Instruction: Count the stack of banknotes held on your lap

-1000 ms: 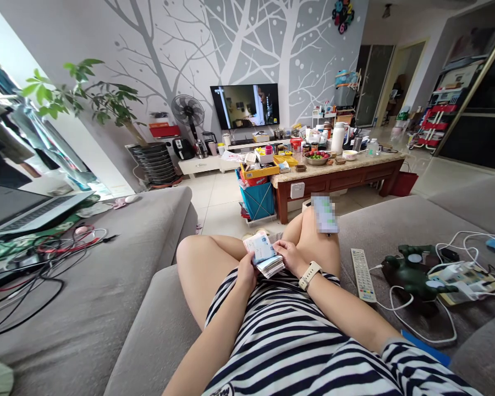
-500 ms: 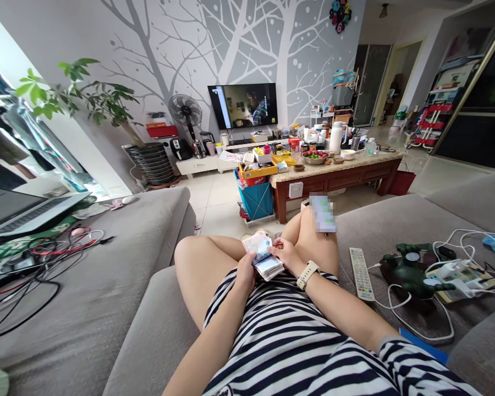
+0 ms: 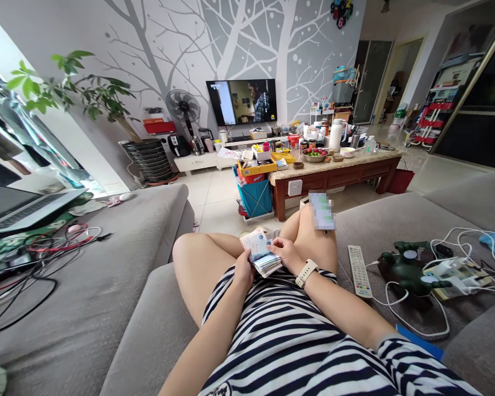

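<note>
A stack of banknotes [image 3: 268, 265] lies over my lap, several notes thick, with pinkish and blue notes fanned up at its far side. My left hand [image 3: 244, 268] is closed around the stack's left edge, thumb on top. From the right, my right hand [image 3: 285, 252] pinches the edge of a blue note between thumb and fingers; a pale watch band is on that wrist. On my right knee rests a phone [image 3: 322, 212], its screen blurred out. Fingers beneath the stack are hidden.
Right of my leg on the grey sofa [image 3: 379, 225] lie a remote control [image 3: 359, 271], a dark green figure-like object [image 3: 410, 269] and a power strip [image 3: 457, 278] with white cables. Tangled cables [image 3: 45, 258] and a laptop [image 3: 28, 212] sit at left. A cluttered coffee table [image 3: 334, 176] stands ahead.
The upper notes have shifted a little, showing more of a note's face on the left side. My right hand stays at the stack's right edge; the view has tilted slightly.
</note>
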`<control>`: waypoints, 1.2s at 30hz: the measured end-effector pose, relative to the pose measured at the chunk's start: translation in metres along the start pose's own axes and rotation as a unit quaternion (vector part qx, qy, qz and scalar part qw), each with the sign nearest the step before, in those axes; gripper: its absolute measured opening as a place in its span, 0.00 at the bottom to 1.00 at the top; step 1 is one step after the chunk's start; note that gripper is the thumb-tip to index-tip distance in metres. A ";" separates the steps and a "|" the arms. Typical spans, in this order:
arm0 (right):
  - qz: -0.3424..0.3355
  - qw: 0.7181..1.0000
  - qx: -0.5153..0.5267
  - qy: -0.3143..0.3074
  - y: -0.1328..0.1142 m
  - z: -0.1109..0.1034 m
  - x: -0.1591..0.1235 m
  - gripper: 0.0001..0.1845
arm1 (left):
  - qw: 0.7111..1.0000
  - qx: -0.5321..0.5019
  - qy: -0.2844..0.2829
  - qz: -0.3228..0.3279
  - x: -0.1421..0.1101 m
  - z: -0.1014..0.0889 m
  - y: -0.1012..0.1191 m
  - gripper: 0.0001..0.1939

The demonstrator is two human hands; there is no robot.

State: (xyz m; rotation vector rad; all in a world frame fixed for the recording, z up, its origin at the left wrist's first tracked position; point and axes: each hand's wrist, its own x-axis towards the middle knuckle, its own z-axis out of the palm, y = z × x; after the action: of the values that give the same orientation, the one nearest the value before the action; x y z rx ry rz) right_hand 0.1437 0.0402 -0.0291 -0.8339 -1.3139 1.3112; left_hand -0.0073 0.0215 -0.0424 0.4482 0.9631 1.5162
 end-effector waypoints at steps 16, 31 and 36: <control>0.025 0.999 0.033 -0.017 -0.009 0.002 -0.005 0.17 | 1.000 0.001 0.010 0.000 -0.006 0.007 0.003 0.13; 0.023 1.000 0.005 -0.013 -0.010 0.002 -0.003 0.19 | 1.000 0.025 -0.002 0.012 0.000 0.001 0.000 0.12; 0.032 0.999 0.009 -0.023 -0.009 0.002 0.000 0.19 | 0.996 0.063 -0.056 0.032 0.003 -0.005 -0.005 0.13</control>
State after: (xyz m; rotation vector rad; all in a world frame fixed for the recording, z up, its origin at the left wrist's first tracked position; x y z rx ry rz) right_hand 0.1436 0.0388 -0.0201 -0.8439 -1.3178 1.3977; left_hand -0.0090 0.0221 -0.0499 0.6534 0.9658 1.4769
